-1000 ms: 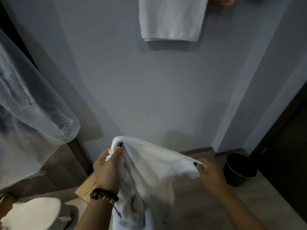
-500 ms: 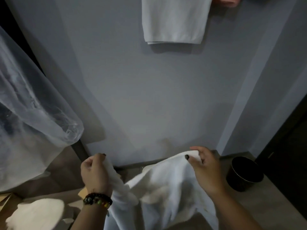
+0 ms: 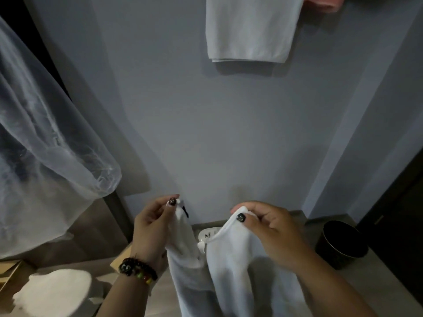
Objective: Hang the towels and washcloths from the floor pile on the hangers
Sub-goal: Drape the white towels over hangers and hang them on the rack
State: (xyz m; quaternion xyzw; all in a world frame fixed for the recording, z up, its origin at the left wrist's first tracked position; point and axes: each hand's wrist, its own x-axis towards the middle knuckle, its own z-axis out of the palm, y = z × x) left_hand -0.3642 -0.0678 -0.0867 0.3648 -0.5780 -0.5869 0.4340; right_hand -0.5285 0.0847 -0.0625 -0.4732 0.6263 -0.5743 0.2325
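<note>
I hold a white towel (image 3: 231, 266) up in front of the grey wall, low in the view. My left hand (image 3: 153, 227) pinches one top corner between thumb and forefinger. My right hand (image 3: 267, 227) pinches the other top corner, and the cloth sags between them with a small label showing. High on the wall a white towel (image 3: 249, 28) hangs folded, with a pink cloth (image 3: 325, 3) beside it at the top edge. A white heap of cloth (image 3: 52, 291) lies on the floor at lower left.
A clear plastic garment cover (image 3: 45, 143) hangs at the left. A black round bin (image 3: 338, 243) stands on the floor at the right, near a dark doorway (image 3: 402, 225). A piece of cardboard (image 3: 119, 259) lies on the floor behind my left wrist.
My hands shifted along the towel's top edge and now pinch its corners closer together. The towel hangs more folded between them, and the view tilted slightly down.
</note>
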